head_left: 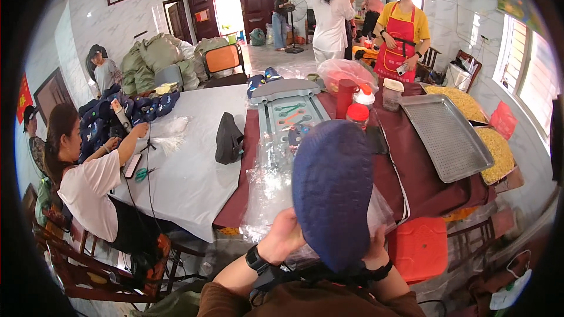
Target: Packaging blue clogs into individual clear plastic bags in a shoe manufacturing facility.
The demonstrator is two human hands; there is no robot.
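A long, rounded navy-blue item of quilted-looking fabric [332, 194] is held up in front of me, above the near edge of the table. My left hand [285, 236] is closed on its lower left side, with the fingers partly hidden behind it. On the lower right side my right hand [376, 248] grips it, mostly covered by the fabric. Clear plastic bags [264, 185] lie spread on the table under and beside the item. Past them stands a grey plastic folding board [289, 97] with green and orange shapes on its face.
A dark zipped case [228, 139] rests on the white-covered table [188, 185]. A co-worker [94, 182] sits at left by a pile of navy items [126, 114]. On the right are jars [357, 116], a perforated metal tray [449, 138] and a red stool [418, 249].
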